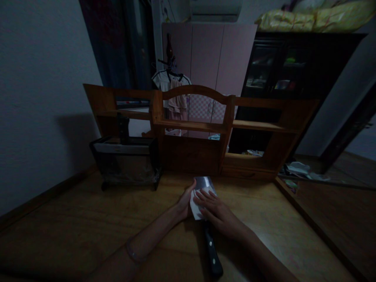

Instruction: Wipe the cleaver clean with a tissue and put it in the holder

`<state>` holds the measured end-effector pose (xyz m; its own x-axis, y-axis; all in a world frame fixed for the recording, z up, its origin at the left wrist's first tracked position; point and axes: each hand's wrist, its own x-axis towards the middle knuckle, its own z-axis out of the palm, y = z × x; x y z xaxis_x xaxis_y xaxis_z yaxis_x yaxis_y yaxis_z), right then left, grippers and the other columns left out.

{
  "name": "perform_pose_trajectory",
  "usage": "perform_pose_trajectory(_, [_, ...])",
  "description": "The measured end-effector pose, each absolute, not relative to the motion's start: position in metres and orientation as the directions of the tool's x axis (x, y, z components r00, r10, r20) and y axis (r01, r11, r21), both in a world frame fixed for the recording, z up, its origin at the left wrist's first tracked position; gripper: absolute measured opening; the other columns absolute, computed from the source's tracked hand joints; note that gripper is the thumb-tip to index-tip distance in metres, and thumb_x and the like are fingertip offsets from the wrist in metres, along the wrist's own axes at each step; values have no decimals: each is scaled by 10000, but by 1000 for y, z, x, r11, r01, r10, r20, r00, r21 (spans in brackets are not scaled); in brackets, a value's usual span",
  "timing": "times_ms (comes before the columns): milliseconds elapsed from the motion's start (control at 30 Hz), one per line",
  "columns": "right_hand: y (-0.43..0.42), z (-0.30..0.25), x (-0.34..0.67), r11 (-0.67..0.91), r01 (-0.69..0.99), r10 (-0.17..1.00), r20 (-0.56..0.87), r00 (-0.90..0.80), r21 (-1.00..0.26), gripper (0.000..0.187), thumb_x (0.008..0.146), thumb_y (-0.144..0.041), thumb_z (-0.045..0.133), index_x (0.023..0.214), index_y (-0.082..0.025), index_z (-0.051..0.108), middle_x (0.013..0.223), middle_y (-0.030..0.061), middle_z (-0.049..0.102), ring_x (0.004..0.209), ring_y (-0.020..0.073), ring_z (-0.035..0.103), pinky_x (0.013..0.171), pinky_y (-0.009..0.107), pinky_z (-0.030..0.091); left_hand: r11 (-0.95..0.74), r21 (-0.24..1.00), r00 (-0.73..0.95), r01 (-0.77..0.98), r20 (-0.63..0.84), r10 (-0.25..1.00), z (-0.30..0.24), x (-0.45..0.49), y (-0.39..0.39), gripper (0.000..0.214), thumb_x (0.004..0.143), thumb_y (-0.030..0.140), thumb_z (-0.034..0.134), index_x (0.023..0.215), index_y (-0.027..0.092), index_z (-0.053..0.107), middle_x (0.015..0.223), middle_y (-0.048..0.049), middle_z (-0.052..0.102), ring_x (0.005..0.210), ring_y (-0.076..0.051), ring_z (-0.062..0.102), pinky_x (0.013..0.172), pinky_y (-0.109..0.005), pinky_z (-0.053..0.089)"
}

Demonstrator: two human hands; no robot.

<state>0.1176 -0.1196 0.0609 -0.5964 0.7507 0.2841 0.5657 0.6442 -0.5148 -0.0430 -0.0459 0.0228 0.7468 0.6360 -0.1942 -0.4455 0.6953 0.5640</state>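
Note:
A cleaver [202, 181] with a broad shiny blade lies over the wooden tabletop, its black riveted handle [212, 250] pointing toward me. My left hand [185, 201] grips the blade from its left side, thumb along the edge and the other fingers hidden beneath. Across the blade is a white tissue or cloth [196, 211]. On top of that, my right hand [216, 209] rests with fingers stretched out and apart, pressing it against the metal. Neither hand is on the handle.
A black-framed knife holder [123, 148] with a black handle sticking up stands at the left, partly wrapped in plastic. Behind the tabletop [158, 243] rises a wooden shelf unit [194, 125]. The table has a raised rim [311, 219] on the right. Pink cabinets [205, 58] stand farther back.

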Motion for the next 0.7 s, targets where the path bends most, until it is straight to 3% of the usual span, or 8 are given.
perform_pose_trajectory(267, [-119, 62, 119, 627, 538, 760, 291, -581, -563, 414, 974, -368, 345, 1381, -309, 389, 1489, -11, 312, 1401, 202, 207, 1152, 488, 151, 687, 569, 736, -451, -198, 647, 18, -42, -44, 733, 821, 696, 385, 987, 27, 631, 860, -178, 688, 763, -264, 668, 742, -360, 493])
perform_pose_trajectory(500, [-117, 64, 125, 601, 569, 786, 286, -548, -561, 409, 972, -375, 343, 1371, -314, 412, 1460, -3, 370, 1372, 195, 290, 1144, 446, 223, 676, 548, 758, -493, -110, 642, 21, -40, -45, 758, 850, 675, 344, 1049, -5, 613, 986, -214, 667, 873, -259, 652, 873, -364, 456])
perform_pose_trajectory(700, [-121, 67, 121, 620, 546, 771, 309, -557, -564, 422, 964, -388, 362, 1371, -285, 410, 1464, 8, 351, 1378, 214, 272, 1147, 465, 196, 675, 560, 752, -481, -132, 646, 18, -42, -44, 730, 847, 671, 358, 1013, 11, 622, 949, -205, 672, 862, -268, 654, 867, -372, 455])
